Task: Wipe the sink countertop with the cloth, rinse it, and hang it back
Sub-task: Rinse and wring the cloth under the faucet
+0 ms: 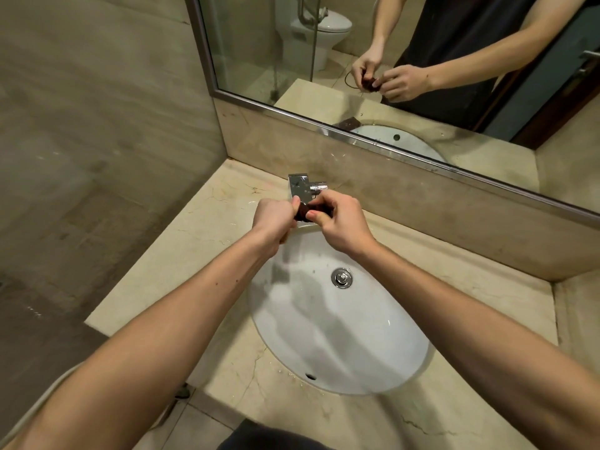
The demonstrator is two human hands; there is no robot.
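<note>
Your forearms reach in from the near edge and meet over the back of the sink (341, 362), where both hands are clenched on the cloth (308, 212): your left hand (274, 219) is fisted around one end, your right hand (344, 222) pinches the other, and the dark fabric is bunched tight between them. That grip looks like wringing, held above the basin so drips would fall inside, just in front of the faucet (303, 186). Whether water is running, you cannot tell. Bare countertop (181, 254) lies open to your left. Behind the faucet the backsplash (422, 203) and mirror (357, 76) close things off.
</note>
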